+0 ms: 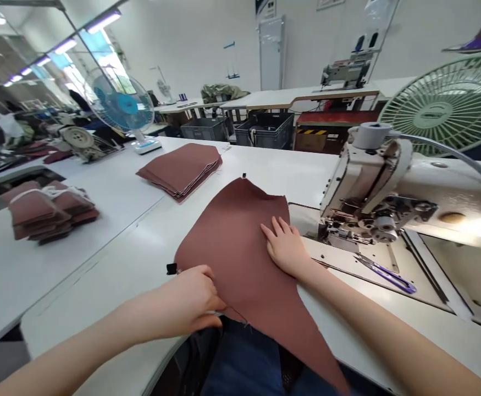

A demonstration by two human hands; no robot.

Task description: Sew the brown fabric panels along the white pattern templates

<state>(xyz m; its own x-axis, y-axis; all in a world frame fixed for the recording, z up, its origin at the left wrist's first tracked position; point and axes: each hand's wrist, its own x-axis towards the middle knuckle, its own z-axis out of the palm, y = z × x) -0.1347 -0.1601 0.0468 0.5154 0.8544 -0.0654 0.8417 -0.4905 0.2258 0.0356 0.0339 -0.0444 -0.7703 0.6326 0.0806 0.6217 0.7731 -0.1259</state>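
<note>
A large brown fabric piece [240, 247] lies on the white sewing table, its lower part hanging over the front edge towards my lap. My right hand [287, 250] rests flat on its right side with the fingers spread. At the lower left edge of the fabric, my left hand [194, 294] has its fingers curled, with thumb and forefinger at the border; the fingertips are partly hidden. Loose threads [246, 323] show along that lower edge. A small black clip [171, 269] sits by the fabric's left corner, just above my left hand.
To the right stands a sewing machine [372, 192], with purple-handled thread snips [388, 274] on its bed. A stack of brown pieces [182, 168] lies behind the fabric; tied bundles [50, 209] are at left. A blue fan [127, 104] and a green fan [438, 110] stand farther back.
</note>
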